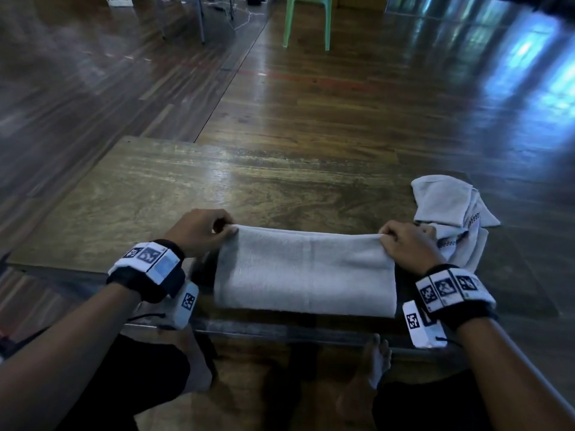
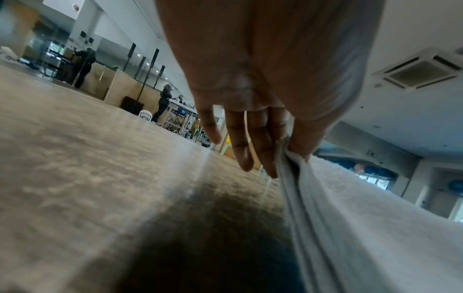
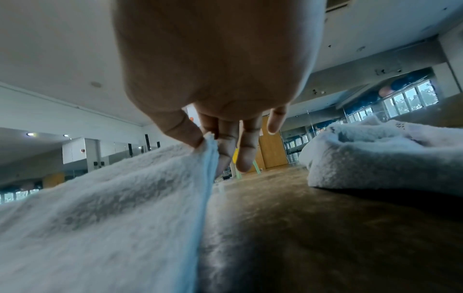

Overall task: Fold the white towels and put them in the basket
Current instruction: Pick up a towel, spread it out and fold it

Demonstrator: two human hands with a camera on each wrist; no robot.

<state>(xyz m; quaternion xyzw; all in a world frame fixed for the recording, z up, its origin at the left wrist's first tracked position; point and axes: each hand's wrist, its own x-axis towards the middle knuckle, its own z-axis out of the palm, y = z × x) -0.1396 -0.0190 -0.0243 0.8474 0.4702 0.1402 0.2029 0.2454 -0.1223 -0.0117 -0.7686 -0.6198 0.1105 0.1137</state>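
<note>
1. Off to the far left of both hands only bare table (image 1: 130, 188) is seen; no basket is in view in any of the 3 pictures, so its place cannot be told.
2. The left hand (image 1: 199, 233) is held knuckles-up just above the table, wrist low. The far left corner of the towel (image 1: 306, 270) is pinched between thumb and forefinger; in the left wrist view the other fingers (image 2: 240, 146) are seen hanging straight and loose beside the cloth.
3. Between the 2 hands the towel is stretched, its far edge lifted and taut, its near part lying flat at the table's near edge. It appears to be doubled already, with stacked layers showing at each pinch.
4. The right hand (image 1: 404, 245) is mirrored on the far right corner: thumb and forefinger are closed on the layered edge, the remaining fingers (image 3: 246, 150) relaxed and pointing down.
5. Just beyond the right hand, a crumpled second towel (image 1: 451, 213) is left in a heap, not yet folded.
6. The step in hand is judged to be a fold of the far edge toward the near edge. For a clean result, both corners should be carried at 1 height and 1 pace, tension kept across the span, all layers held in each pinch, and the edges matched before release.
</note>
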